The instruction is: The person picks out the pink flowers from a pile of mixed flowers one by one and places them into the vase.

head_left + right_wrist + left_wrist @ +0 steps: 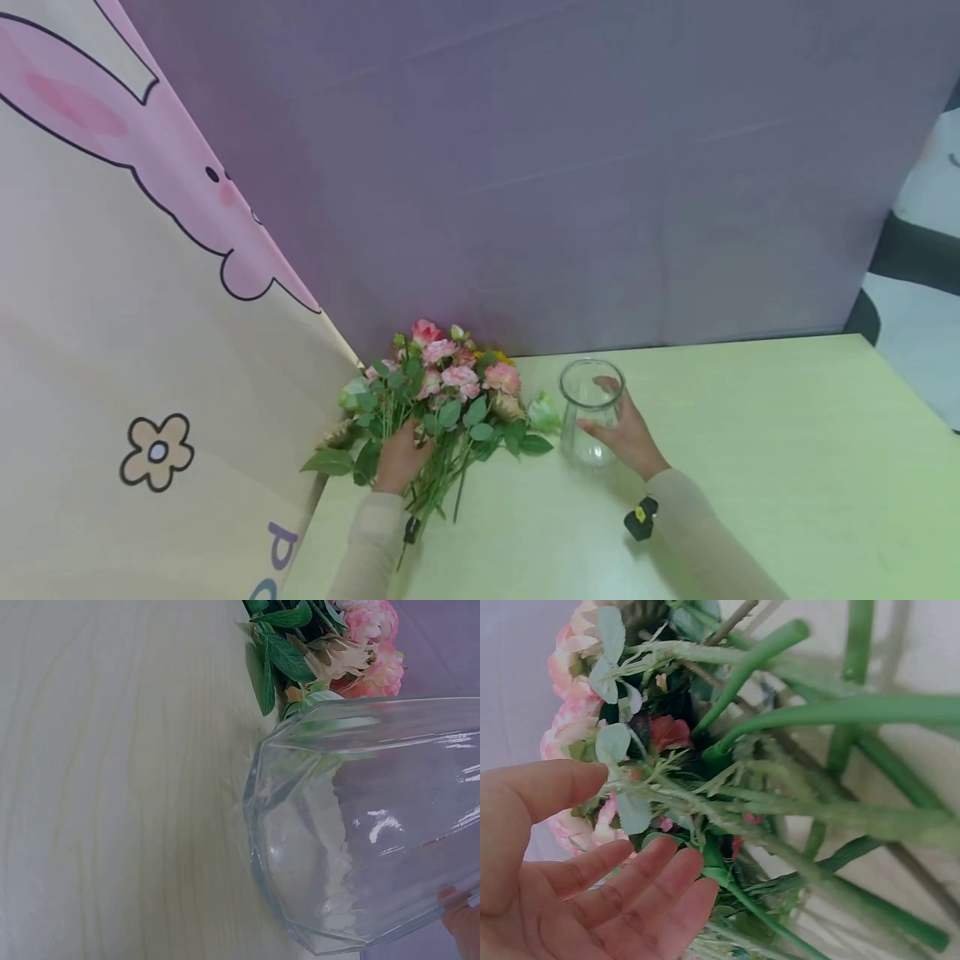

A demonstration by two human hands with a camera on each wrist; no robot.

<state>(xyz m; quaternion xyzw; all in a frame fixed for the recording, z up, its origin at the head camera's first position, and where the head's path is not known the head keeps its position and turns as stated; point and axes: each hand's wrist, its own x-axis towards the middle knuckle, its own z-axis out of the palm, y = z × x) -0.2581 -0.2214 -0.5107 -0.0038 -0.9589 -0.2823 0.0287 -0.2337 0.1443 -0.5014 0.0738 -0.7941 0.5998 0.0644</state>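
Observation:
A bunch of artificial-looking flowers lies on the table at the left, with pink blooms, green leaves and long bare stems. My left hand is over the stems; in the left wrist view the hand has thumb and fingers spread apart, close beside the stems and leaves. A clear glass vase stands upright right of the flowers. With my right hand I hold its right side, thumb in front and fingers behind. In the right wrist view the faceted vase shows large, with only fingertips visible.
A pale wood-grain table carries everything. Behind it hangs a purple-grey cloth, and a printed rabbit curtain borders the left side. A whitish-green bloom lies between the bunch and the vase.

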